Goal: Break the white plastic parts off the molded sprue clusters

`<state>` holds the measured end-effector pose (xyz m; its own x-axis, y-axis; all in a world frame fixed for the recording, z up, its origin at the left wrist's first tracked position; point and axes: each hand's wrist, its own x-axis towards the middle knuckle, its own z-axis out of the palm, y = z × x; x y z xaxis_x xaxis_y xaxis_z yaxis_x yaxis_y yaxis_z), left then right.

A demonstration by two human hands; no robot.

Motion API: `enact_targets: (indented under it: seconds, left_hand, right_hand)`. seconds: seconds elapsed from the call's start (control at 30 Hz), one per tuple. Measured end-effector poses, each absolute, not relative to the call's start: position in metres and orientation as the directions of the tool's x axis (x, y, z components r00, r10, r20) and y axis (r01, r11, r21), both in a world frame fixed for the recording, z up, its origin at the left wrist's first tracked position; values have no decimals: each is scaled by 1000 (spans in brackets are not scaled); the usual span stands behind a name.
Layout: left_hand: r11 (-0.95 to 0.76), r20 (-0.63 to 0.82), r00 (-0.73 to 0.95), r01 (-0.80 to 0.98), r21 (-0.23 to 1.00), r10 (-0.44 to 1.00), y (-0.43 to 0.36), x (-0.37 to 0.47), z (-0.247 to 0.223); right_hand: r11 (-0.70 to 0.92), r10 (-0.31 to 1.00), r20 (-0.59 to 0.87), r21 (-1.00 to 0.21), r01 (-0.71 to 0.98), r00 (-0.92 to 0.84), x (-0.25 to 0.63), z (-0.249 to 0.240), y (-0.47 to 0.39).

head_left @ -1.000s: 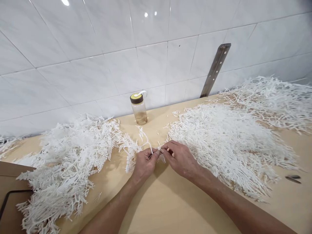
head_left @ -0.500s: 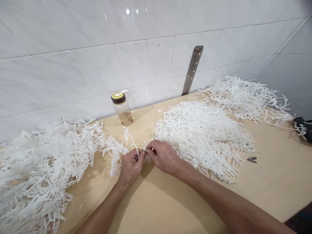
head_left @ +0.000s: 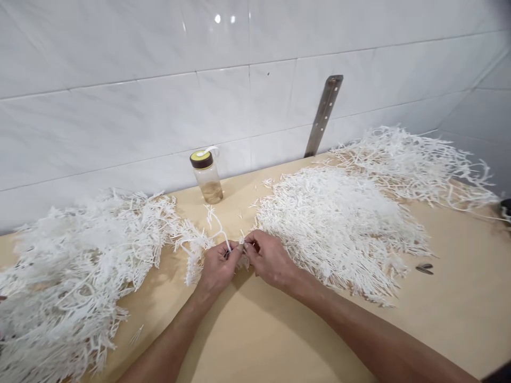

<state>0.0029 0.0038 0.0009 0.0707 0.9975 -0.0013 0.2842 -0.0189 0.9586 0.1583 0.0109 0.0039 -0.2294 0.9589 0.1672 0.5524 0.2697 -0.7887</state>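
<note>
My left hand [head_left: 218, 266] is closed on a thin white branched plastic stem [head_left: 222, 232], whose forked end sticks up past my fingers. Close beside it, my right hand [head_left: 269, 259] makes a pinch at the stem's near end; my fingertips almost meet and hide most of what lies between them. To the left spreads a large heap of white branched plastic pieces [head_left: 91, 255], reaching nearly to my left hand. Just beyond my right hand lies a dense pile of thin white plastic sprigs [head_left: 327, 223].
A clear bottle [head_left: 210, 183] with a dark and yellow lid, partly filled with liquid, stands near the tiled wall [head_left: 159, 117]. A perforated metal strip [head_left: 324, 114] leans there. More white strands [head_left: 419, 159] lie at back right. Two small dark pieces [head_left: 424, 268] rest on the tan table [head_left: 255, 340].
The whole view has shifted slightly, so things appear farther right. Both hands stay together in nearly the same pose on the stem.
</note>
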Motion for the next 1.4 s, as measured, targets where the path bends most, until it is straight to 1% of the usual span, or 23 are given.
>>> enact_targets:
  seconds: [0.13, 0.27, 0.37, 0.47, 0.6, 0.7, 0.8, 0.9, 0.97, 1.0, 1.07, 1.13, 1.2, 1.27, 1.4]
  left_hand:
    - [-28, 12, 80, 214, 976, 997, 3, 2, 3]
    - [-31, 11, 98, 200, 979, 995, 3, 1, 5]
    - [-28, 10, 98, 181, 983, 995, 3, 1, 4]
    - [-35, 19, 86, 192, 981, 996, 2, 0, 2]
    - [-37, 23, 64, 230, 972, 998, 1, 1, -1]
    - [-26, 11, 58, 268, 963, 998, 1, 2, 1]
    - [-26, -1, 91, 295, 955, 996, 2, 1, 4]
    - [-20, -14, 116, 283, 959, 993, 4, -2, 7]
    - [8, -42, 138, 234, 972, 990, 3, -3, 8]
    - [25, -58, 161, 196, 980, 985, 3, -4, 9]
    - [57, -81, 216, 118, 991, 973, 1, -4, 10]
    - [77, -92, 246, 68, 995, 965, -1, -3, 11]
    - [85, -93, 233, 41, 995, 968, -1, -2, 10]
    - [92, -97, 207, 34, 995, 973, 0, -1, 9]
    - [93, -105, 178, 76, 993, 978, 1, -1, 8]
  right_hand:
    - [202, 971, 126, -889, 411, -204, 157, 1, 10]
    - [89, 973, 15, -944, 319, -229, 157, 0, 10]
    - [49, 962, -38, -950, 309, -269, 160, 0, 13]
    - [68, 950, -41, -941, 333, -309, 164, 2, 15]
    - [167, 951, 33, -891, 422, -308, 165, 7, 15]
    - [231, 955, 89, -821, 522, -284, 164, 9, 12]
    - [299, 948, 161, -749, 591, -275, 160, 5, 10]
    - [389, 921, 272, -661, 641, -278, 154, -3, 11]
    - [366, 930, 279, -643, 673, -240, 153, -7, 14]
    - [316, 948, 243, -663, 679, -204, 153, -8, 16]
    - [170, 985, 119, -748, 642, -122, 156, -9, 21]
    - [69, 996, 25, -852, 518, -91, 162, -9, 24]
    - [39, 995, -2, -919, 393, -101, 167, -8, 26]
    - [41, 995, 6, -934, 354, -100, 170, -6, 26]
    - [92, 996, 78, -869, 486, -48, 177, 0, 26]
